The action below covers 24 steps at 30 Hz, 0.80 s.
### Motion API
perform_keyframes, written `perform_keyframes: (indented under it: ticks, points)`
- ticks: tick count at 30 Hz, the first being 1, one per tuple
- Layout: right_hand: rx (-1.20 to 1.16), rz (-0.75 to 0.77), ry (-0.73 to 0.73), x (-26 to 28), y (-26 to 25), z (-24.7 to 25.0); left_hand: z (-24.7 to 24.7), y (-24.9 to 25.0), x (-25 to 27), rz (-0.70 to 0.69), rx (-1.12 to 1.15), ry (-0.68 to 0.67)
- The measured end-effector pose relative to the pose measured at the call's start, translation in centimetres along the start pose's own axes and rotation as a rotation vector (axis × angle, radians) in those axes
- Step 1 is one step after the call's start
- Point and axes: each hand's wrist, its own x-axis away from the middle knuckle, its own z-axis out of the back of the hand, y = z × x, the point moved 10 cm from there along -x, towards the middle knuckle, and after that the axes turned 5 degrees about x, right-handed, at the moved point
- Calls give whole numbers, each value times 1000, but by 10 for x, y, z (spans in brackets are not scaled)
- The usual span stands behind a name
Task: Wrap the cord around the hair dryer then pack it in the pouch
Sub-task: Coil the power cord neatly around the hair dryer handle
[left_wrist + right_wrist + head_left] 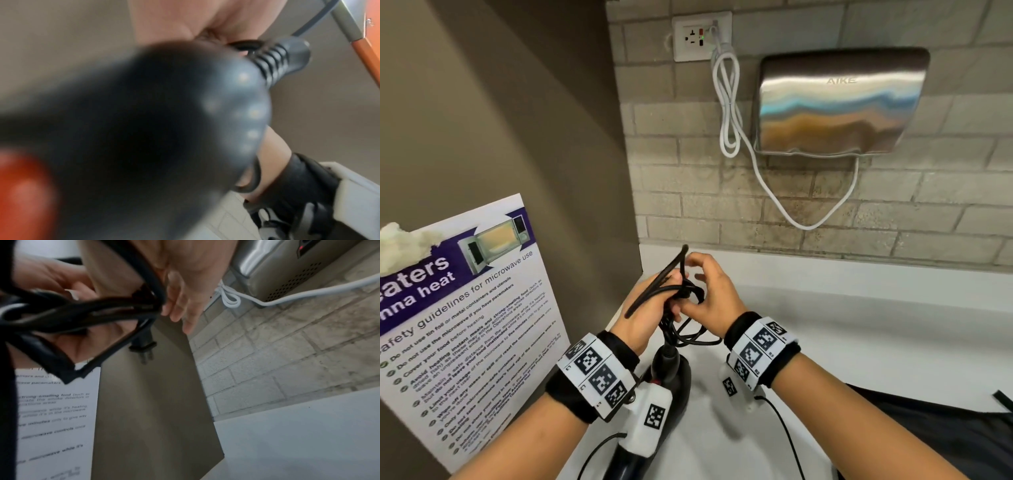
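Both forearms reach toward twelve o'clock, wrists banded, hands meeting close together. The left hand (645,310) curls its fingers around bunched cord (671,291); the right hand (710,294) hovers beside it, fingers loosely spread.

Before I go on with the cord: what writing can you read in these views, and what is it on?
"AIKE": on the steel hand dryer on the wall.
"Safety guidelines for microwave use": heading on the poster at left.
"eaters" and "nna heat": cut-off title on the same poster.
Poster's bullet lines: mostly too small to read.
Wrist bands: only square code markers, no words.
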Motion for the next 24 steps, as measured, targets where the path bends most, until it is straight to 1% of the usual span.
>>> perform_keyframes:
  ticks: [2,7,9,11,14,15,17,19,22,24]
  points:
    - [-62,16,-99,-1,-1,-11,-8,-3,2,30,55,-45]
    - [-111,-14,-225,1,6,-18,-8,-2,2,52,135,-57]
    - [-45,-13,-275,4,9,-17,-8,-5,2,83,151,-67]
    - [66,5,-289,7,17,-8,-5,-5,2,82,136,-51]
    - [227,-12,-308,15,49,9,10,-1,-1,47,152,35]
    - [284,-64,-309,17,69,17,18,-1,-3,51,169,72]
    - [386,-238,-273,22,119,41,34,-4,-5,83,197,123]
    - [468,-427,-260,35,164,63,39,-8,-5,117,229,124]
    - [586,-621,-374,56,200,65,28,-9,-3,139,231,54]
    - [665,-671,-447,63,203,55,16,-10,-1,140,213,15]
